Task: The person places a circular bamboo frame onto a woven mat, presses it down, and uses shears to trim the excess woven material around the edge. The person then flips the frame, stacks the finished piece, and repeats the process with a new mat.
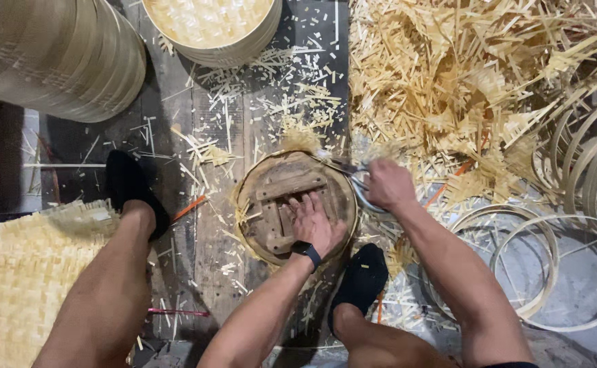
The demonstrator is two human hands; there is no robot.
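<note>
Left hand [315, 221] spread flat on a round wooden form [278, 204], right hand [388, 185] closed around scissors [353, 170] at its edge, bamboo trimmings [448, 75] heaped beyond, bamboo hoops [550, 259] laid on the floor alongside.

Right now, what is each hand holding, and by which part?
The right hand grips scissors by the handles. The left hand holds nothing; it presses flat on the round wooden form.

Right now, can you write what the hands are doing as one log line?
left hand: flat on round wooden form | right hand: holds shears at form's rim | bamboo scraps: piled beyond | hoops: right
</note>
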